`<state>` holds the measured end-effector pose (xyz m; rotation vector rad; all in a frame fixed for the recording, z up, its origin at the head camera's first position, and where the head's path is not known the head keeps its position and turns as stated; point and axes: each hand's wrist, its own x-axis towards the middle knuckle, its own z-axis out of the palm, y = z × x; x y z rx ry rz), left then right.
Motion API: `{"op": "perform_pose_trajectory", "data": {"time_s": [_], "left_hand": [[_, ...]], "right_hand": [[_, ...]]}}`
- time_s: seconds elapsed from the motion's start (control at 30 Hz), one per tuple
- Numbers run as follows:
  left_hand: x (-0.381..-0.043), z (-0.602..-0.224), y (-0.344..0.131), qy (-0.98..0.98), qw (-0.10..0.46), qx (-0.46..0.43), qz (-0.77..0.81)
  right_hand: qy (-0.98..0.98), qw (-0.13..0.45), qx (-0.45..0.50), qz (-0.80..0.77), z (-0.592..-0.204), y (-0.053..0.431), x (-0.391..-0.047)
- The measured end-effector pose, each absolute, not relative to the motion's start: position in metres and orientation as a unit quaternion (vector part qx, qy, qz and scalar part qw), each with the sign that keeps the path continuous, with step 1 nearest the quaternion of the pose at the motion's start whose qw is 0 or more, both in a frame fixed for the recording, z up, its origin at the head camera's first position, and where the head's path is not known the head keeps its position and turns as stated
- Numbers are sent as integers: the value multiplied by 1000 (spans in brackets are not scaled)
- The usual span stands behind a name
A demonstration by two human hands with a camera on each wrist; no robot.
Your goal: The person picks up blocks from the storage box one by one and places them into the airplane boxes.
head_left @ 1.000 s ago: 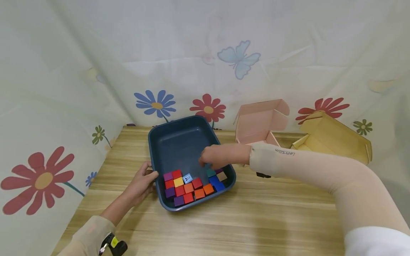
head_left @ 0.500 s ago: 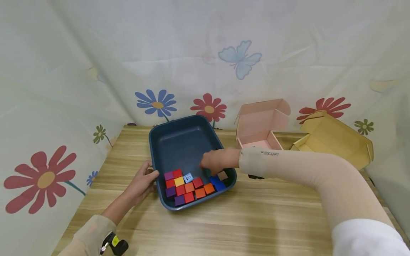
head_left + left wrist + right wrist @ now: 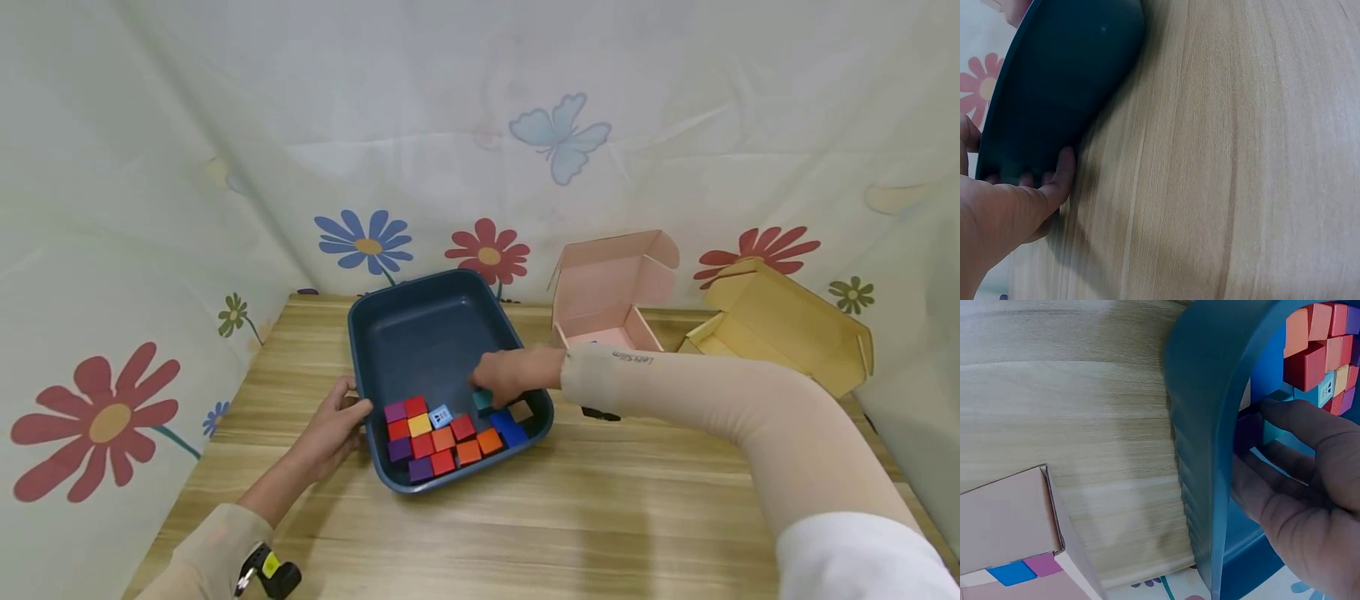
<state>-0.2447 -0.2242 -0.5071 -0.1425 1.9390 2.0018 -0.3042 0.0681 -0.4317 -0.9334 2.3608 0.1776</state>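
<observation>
My left hand point(image 3: 335, 427) holds the left rim of a dark blue tray point(image 3: 412, 486), thumb at the rim and fingers against the outer wall in the left wrist view. Coloured cubes fill the tray's near end: red, orange, purple, a yellow one point(image 3: 419, 426), blue ones and a light blue one with a printed face point(image 3: 441, 417). Reaching in over the right wall, my right hand point(image 3: 513, 373) pinches a green block point(image 3: 482, 402) with thumb and fingertips. A purple block point(image 3: 1249, 432) stands right at these fingertips, and a tan block point(image 3: 521, 411) lies close by.
An opened pink box point(image 3: 610, 287) stands behind the right forearm, with a few coloured blocks point(image 3: 1013, 572) showing inside. To its right is an opened yellow box point(image 3: 787, 325). The wooden table point(image 3: 525, 542) ends at a flower-printed curtain point(image 3: 420, 150).
My right hand has gone lower over the tray's right side, covering the purple block. The green block has shifted slightly left. My left hand keeps its hold on the rim.
</observation>
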Motion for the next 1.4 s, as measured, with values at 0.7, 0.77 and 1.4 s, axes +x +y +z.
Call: {"op": "perform_pose_trajectory", "data": {"time_s": [0.7,0.77,1.4], "left_hand": [[-244,-507,-224,680,175,-61,709],[-244,-507,-224,680,174,-60,710],[-246,-506,-222,681,178,-58,708]], "right_hand": [[908,289,-304,7,-437,65,-299],[908,286,-304,9,-437,65,-299],[889,192,-416,-7,-384,103,-312]]}}
